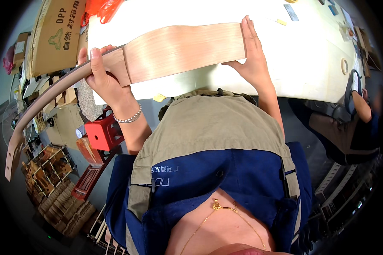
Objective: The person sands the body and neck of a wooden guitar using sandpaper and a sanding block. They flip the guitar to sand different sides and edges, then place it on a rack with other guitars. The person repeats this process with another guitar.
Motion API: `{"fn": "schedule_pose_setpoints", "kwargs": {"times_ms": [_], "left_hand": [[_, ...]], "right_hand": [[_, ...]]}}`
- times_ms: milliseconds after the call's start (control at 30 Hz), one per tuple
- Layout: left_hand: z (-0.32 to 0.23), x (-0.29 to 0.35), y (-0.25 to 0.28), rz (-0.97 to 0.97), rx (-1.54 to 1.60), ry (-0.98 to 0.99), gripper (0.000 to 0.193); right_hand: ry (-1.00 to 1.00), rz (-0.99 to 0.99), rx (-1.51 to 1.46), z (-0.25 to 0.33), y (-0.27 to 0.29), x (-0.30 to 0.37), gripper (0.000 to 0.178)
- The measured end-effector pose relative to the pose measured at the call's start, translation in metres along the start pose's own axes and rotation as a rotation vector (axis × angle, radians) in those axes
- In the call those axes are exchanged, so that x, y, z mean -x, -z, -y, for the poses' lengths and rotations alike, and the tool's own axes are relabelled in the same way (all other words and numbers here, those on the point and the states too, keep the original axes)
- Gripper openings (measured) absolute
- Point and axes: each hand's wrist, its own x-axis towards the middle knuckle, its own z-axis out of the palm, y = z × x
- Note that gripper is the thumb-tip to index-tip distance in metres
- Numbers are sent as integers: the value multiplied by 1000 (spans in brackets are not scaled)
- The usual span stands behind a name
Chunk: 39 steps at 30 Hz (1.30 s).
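A: so where's the bare-wood guitar (185, 53)?
B: Up over the white table (298, 63). Left hand (102, 78)'s gripping the neck (49, 92) by the body, right hand (254, 63)'s braced on the tail end (240, 42), thumb spread wide. Red stool (102, 134)'s down on the left.

Pale pinkish-brown, bare-wood guitar-like instrument (174, 53), held up on a slant.
Its broad, smooth body (191, 49) shows straight grain, a gently wavy upper edge and a square-looking right end. From the deep heel (118, 68) at the body's left end, the slim neck (51, 91) runs down leftward to a headstock (13, 153) with small holes.
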Motion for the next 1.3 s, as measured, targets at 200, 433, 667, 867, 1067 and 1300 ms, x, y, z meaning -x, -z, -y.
{"fn": "schedule_pose_setpoints", "kwargs": {"times_ms": [200, 433, 667, 867, 1067, 1300], "left_hand": [[-4, 3, -18, 18, -67, -32, 40], [-9, 6, -32, 230, -81, -107, 49], [-6, 5, -40, 512, -78, -131, 77], [-12, 12, -64, 602, -52, -53, 78], [-6, 8, -91, 801, -5, -135, 59], [-8, 29, -134, 641, 321, 183, 39]], "right_hand": [[80, 2, 61, 16, 6, -1, 97], [57, 55, 87, 21, 10, 1, 75], [29, 77, 105, 10, 17, 12, 71], [-4, 48, 44, -1, 20, 22, 74], [-75, 26, -46, -15, 27, 29, 72], [-149, 14, -100, -31, 33, 37, 71]]}}
